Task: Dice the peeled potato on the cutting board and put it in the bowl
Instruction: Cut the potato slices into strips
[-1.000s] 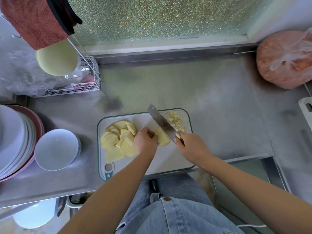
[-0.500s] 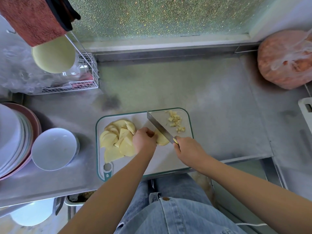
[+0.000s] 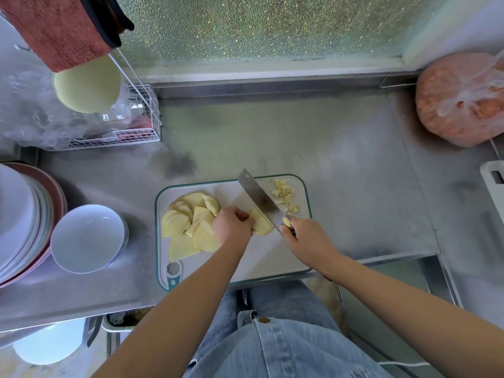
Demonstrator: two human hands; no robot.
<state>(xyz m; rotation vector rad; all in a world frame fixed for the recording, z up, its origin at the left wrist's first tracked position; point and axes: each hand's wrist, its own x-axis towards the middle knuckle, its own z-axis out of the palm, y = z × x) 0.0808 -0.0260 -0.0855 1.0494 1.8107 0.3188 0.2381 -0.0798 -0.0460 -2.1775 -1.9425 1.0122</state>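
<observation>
Your left hand [image 3: 233, 226] is on the board [image 3: 272, 257] with its fingers curled. The fingertips hold down a small stack [image 3: 260, 223] of potato slices. Your right hand [image 3: 305, 241] grips the handle of the knife [image 3: 259, 199], with all the fingers wrapped round it. The blade points away from you and a bit to the left. Its edge is down on the right side of the stack, just beside your left fingertips.

A big pile [image 3: 188, 225] of potato slices lies on the left half of the board, touching the back of your left hand. The slices lean on each other like fallen cards. A little heap of dice [image 3: 283, 195] sits in the far right corner of the board, on the right side of the blade.

The board lies on a grey metal counter [image 3: 300, 137], close to the near edge. The white bowl [image 3: 87, 238] stands on the counter to the left of the board, near it but not touching. Just beside the bowl, further left, is a tall stack of plates [image 3: 19, 214].

At the far left stands a white wire rack [image 3: 141, 115], and a red towel [image 3: 60, 31] hangs above it. A clear bag [image 3: 461, 99] full of orange stuff sits in the far right corner, well apart from the board
</observation>
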